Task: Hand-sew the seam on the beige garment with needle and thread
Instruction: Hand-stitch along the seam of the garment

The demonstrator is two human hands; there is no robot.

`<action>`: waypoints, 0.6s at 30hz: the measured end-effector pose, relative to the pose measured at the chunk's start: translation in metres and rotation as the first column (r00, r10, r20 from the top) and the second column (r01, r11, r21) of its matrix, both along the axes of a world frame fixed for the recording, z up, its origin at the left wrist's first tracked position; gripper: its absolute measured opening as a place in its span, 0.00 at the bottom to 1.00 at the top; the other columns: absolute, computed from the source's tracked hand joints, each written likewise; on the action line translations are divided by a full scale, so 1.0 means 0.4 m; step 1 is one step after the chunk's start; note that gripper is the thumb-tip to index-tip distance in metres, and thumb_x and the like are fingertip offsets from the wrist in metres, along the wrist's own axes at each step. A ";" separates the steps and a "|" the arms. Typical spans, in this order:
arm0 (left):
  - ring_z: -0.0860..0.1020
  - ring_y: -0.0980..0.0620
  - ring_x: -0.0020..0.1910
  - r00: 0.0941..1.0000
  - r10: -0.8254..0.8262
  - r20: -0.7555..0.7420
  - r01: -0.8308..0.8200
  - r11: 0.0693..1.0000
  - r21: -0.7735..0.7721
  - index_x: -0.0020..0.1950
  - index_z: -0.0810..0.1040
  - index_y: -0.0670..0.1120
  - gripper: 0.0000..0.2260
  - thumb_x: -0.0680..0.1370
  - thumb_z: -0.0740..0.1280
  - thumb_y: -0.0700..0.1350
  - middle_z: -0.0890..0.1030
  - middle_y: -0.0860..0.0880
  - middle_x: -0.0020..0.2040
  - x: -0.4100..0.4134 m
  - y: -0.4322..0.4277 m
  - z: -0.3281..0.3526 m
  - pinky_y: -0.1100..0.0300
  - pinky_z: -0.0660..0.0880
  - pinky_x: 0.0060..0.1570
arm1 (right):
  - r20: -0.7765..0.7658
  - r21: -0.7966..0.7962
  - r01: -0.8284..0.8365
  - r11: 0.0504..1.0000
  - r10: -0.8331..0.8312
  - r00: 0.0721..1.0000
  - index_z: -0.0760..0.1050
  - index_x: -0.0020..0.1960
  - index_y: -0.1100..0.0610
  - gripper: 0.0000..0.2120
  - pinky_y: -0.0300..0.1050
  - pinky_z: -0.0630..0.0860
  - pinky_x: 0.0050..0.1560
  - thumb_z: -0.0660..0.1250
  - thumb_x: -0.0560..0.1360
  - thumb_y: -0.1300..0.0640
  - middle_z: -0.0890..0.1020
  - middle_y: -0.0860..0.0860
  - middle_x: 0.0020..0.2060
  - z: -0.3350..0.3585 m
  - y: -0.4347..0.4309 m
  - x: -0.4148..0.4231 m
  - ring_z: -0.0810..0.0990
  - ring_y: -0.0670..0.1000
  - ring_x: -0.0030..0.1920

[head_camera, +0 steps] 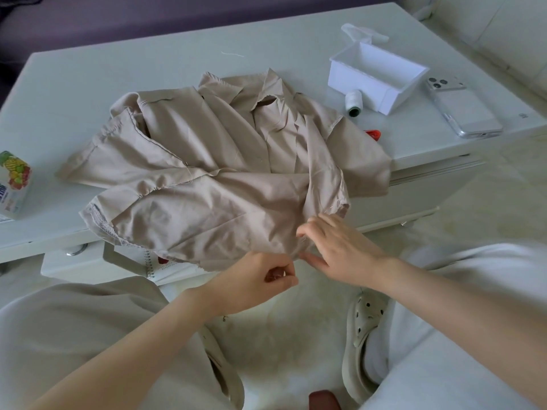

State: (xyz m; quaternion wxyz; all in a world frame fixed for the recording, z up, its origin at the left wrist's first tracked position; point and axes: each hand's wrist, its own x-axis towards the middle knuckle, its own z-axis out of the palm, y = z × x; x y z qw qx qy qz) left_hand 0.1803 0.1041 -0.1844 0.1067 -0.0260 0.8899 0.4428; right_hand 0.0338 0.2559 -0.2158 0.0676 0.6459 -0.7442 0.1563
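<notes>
Far L on the white bench point(88, 84) I see a printed carton point(13, 184). The crumpled beige garment point(213, 173) lies mid-bench, its near edge hanging off the front towards my lap. Below that hem, the left hand point(260, 279) has a narrow grip with fingertips pinched together; I can't tell what's in it. Just R of it, the right hand point(334, 250) pinches the hem between thumb and forefinger, other fingers spread. Further R at the back are a thread spool point(353, 103), a white box point(376, 76) and a phone point(464, 110).
</notes>
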 end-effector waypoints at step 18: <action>0.76 0.51 0.34 0.937 0.345 -0.054 -0.349 0.924 -0.158 0.48 0.72 0.46 0.03 0.80 0.62 0.45 0.76 0.53 0.40 0.002 -0.004 0.010 0.51 0.76 0.38 | 0.179 -0.129 0.112 0.985 -0.088 0.980 0.74 0.43 0.60 0.07 0.35 0.66 0.44 0.58 0.72 0.59 0.78 0.50 0.37 0.066 -0.005 -0.007 0.71 0.45 0.40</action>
